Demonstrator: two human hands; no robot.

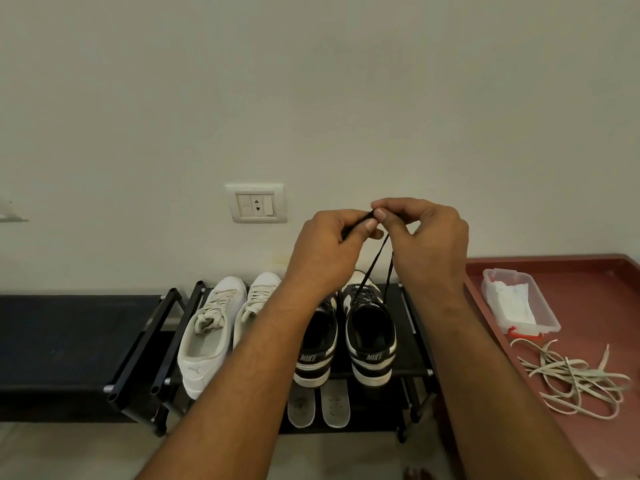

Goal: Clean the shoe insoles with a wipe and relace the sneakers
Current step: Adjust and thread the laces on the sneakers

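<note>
At frame centre the left hand (329,251) and right hand (426,240) pinch the two ends of a black lace (372,263), raised above the right black sneaker (369,327) on the rack (412,362). Two insoles (334,403) lie below, and white laces (571,379) at lower right.

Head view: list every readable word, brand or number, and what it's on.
"NIKE": heel of the left black sneaker.
"NIKE": heel of the right black sneaker.
White sneaker: heel logo, no letters readable.
Wipe pack in the plastic box: print too blurred.
</note>
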